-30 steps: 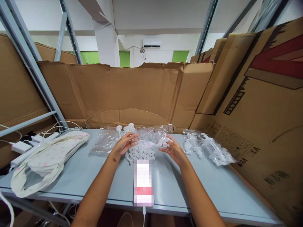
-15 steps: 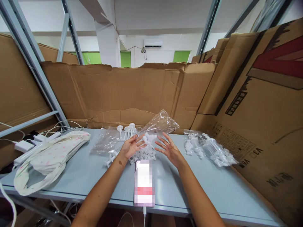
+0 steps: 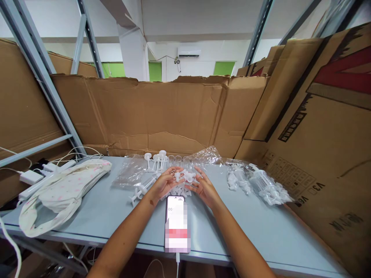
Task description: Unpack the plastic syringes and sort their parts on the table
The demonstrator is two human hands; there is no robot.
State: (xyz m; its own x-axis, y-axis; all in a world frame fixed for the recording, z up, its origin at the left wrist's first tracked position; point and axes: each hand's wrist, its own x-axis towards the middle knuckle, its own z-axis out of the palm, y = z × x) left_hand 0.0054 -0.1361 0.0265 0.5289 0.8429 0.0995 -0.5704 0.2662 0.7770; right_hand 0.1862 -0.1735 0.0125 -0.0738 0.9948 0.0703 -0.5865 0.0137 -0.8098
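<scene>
My left hand (image 3: 168, 182) and my right hand (image 3: 203, 186) curve around a pile of small white plastic pieces (image 3: 179, 191), fingers apart. Between the fingertips are more white pieces (image 3: 189, 176); whether these are lifted or lie on the heap, I cannot tell. Beside my left wrist lie clear syringe barrels (image 3: 145, 187) with white flanges. Behind that hand, white syringe plungers (image 3: 159, 158) stand on their ends with round discs up. Several clear cylinders (image 3: 178, 160) stand just behind the pile, partly hidden by my fingers.
A phone (image 3: 175, 224) with a cable lies in front of the pile. Flat plastic bags (image 3: 130, 172) and a crumpled clear bag (image 3: 210, 155) lie behind. Bagged syringe parts (image 3: 265, 183) are at right, a cloth bag (image 3: 66, 189) and power strip at left. Cardboard (image 3: 162, 112) walls the table.
Both hands have come down and closer together around the pile, fingers more curled. The clear bag behind has sunk lower and to the right, exposing the clear cylinders.
</scene>
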